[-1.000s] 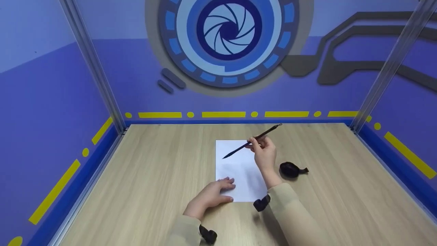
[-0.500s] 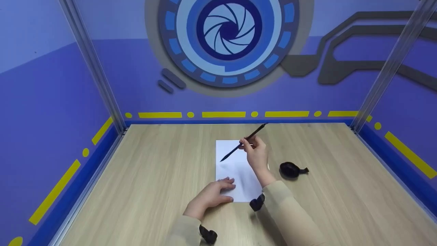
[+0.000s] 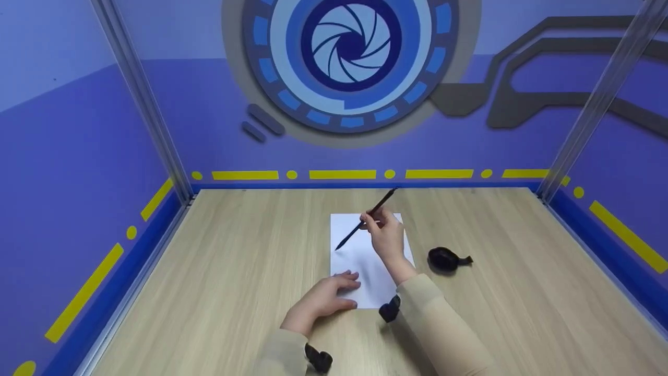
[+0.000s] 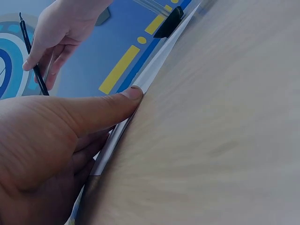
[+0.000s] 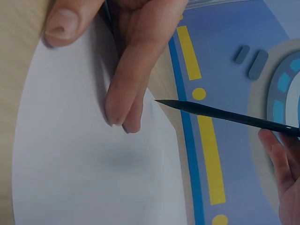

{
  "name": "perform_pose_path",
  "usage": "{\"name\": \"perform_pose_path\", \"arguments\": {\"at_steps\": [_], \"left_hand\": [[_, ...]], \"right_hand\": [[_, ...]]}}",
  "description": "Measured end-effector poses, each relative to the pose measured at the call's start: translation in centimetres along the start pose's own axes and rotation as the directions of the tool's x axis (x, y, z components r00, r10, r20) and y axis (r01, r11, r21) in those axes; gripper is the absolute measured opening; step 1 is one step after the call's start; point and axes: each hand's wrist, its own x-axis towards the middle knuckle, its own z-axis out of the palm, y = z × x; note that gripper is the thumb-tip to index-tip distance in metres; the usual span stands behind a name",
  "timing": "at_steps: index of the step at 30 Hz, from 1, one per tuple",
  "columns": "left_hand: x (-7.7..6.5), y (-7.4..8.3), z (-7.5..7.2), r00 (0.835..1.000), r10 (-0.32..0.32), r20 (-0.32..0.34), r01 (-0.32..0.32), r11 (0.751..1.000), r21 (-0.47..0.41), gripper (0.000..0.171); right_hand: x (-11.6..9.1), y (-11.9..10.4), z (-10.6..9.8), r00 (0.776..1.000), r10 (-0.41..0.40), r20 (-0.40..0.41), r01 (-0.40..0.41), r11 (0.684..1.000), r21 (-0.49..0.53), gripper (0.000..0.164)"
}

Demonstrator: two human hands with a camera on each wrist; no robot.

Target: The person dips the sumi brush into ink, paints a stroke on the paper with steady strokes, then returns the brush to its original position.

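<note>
A slim black calligraphy brush [image 3: 349, 236] slants over a white sheet of paper [image 3: 381, 292], its dark pointed tip near the sheet's left edge. My right hand [image 3: 387, 237] pinches the shaft around its middle between thumb and fingers. Whether the tip touches the paper is not clear; the right wrist view shows the brush's tapered end [image 5: 187, 107] beside the sheet. My left hand [image 3: 326, 297] rests on the lower left of the paper, fingers fairly straight and spread. From the left wrist, its thumb [image 4: 112, 108] lies along the paper's near edge. No marks show on the sheet.
To the right of the paper sits a black rounded dish [image 3: 443, 260] with a short stem, perhaps an inkstone. The wooden tabletop [image 3: 235, 261] is bounded by blue printed walls at the back and sides, with metal posts [image 3: 148, 104] at the corners.
My right hand has moved left and slightly nearer with the brush, which stands steeper now. The brush tip has shifted a little down and left. My left hand has stayed in place.
</note>
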Motion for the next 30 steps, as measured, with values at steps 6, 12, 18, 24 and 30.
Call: {"name": "perform_pose_path", "arguments": {"at_steps": [6, 12, 18, 24, 30], "left_hand": [[0.0, 0.17, -0.07, 1.0, -0.008, 0.002, 0.008, 1.0, -0.003, 0.045], [0.1, 0.24, -0.1, 1.0, -0.003, 0.004, 0.003, 1.0, 0.007, 0.045], [0.09, 0.15, -0.08, 1.0, 0.001, 0.004, -0.001, 1.0, 0.01, 0.045], [0.13, 0.03, -0.01, 1.0, 0.0, 0.002, 0.0, 1.0, 0.01, 0.045], [0.12, 0.03, 0.03, 1.0, -0.007, 0.005, 0.007, 1.0, 0.012, 0.045]], "right_hand": [[-0.07, 0.12, 0.15, 1.0, -0.014, 0.009, 0.014, 1.0, -0.026, 0.013], [0.0, 0.35, 0.14, 0.998, -0.047, 0.033, 0.048, 0.998, -0.047, 0.014], [-0.11, 0.43, 0.24, 0.997, -0.065, 0.046, 0.069, 0.994, -0.085, 0.013], [-0.06, 0.52, 0.24, 0.997, -0.062, 0.054, 0.066, 0.994, -0.09, 0.013], [-0.05, 0.48, 0.15, 0.997, -0.054, 0.057, 0.059, 0.994, -0.093, 0.012]]}}
